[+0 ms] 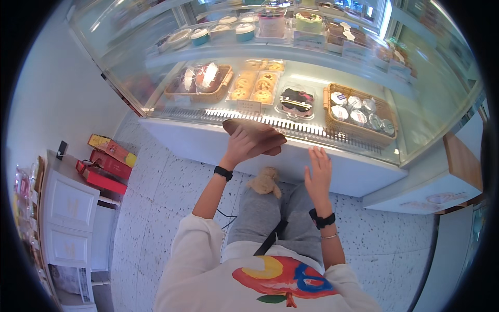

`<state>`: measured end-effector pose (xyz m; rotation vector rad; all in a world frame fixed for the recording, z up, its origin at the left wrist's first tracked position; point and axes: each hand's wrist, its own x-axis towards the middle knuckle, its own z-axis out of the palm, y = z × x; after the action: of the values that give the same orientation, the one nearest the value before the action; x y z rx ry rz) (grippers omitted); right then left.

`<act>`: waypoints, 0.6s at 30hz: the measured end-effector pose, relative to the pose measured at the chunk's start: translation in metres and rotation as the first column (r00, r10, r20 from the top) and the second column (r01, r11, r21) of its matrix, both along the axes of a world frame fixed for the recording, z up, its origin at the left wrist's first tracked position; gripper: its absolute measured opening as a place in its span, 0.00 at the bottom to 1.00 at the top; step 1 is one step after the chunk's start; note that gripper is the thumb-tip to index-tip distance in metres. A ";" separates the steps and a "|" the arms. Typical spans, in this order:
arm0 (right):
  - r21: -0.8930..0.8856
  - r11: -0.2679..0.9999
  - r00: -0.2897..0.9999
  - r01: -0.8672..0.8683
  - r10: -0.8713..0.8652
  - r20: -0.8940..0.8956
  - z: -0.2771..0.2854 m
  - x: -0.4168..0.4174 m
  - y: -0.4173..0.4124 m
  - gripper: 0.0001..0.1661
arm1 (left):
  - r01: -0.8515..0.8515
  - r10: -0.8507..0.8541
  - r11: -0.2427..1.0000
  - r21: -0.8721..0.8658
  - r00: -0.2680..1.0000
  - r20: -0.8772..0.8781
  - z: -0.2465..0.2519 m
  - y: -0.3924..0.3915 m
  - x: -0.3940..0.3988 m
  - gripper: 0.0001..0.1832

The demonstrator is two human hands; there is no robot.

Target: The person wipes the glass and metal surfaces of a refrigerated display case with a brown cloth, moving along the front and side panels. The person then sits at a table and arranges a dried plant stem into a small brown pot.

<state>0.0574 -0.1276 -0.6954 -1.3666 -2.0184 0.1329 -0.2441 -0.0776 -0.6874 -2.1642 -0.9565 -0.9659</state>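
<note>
My left hand (pixel 238 146) grips a folded brown cloth (pixel 259 134) against or just before the lower front of a glass display case (pixel 347 146). Part of the cloth is hidden by the fingers. My right hand (pixel 319 171) is raised at the case's front edge, holding nothing, its thumb apart from the fingers. Whether its fingertips touch the case I cannot tell. Behind the glass, nearest my hands, are a clear box of dark pastries (pixel 297 102), boxed egg tarts (pixel 255 86) and a wicker basket (pixel 360 134) of foil-topped cups.
Another basket (pixel 199 95) holds wrapped baked goods; cakes (pixel 271 24) stand on the shelf above. A small plush toy (pixel 266 182) hangs by my legs. Red boxes (pixel 107 171) and a white cabinet (pixel 70 206) are at left. A white counter with a wooden side (pixel 464 162) adjoins at right.
</note>
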 end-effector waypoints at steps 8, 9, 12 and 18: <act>0.022 1.000 1.000 -0.004 0.004 0.014 -0.003 0.000 0.003 0.33 | -0.094 0.141 0.985 -0.144 0.921 0.363 0.023 -0.016 -0.031 0.13; 0.025 1.000 1.000 -0.001 0.001 0.013 -0.004 0.001 0.003 0.33 | -0.108 0.186 0.975 -0.195 0.877 0.444 0.043 -0.017 -0.031 0.14; 0.034 0.999 1.000 -0.004 0.003 0.006 -0.004 0.000 0.003 0.34 | -0.227 0.117 0.957 0.180 0.871 0.477 0.126 -0.025 -0.026 0.18; 0.041 0.999 1.000 -0.014 0.015 -0.012 -0.002 0.002 0.003 0.34 | -0.193 0.011 0.853 0.485 0.936 0.353 0.213 0.005 0.007 0.23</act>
<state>0.0590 -0.1249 -0.6979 -1.3229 -2.0103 0.1050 -0.2371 -0.0727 -0.4744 -1.5103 -0.8326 -1.3899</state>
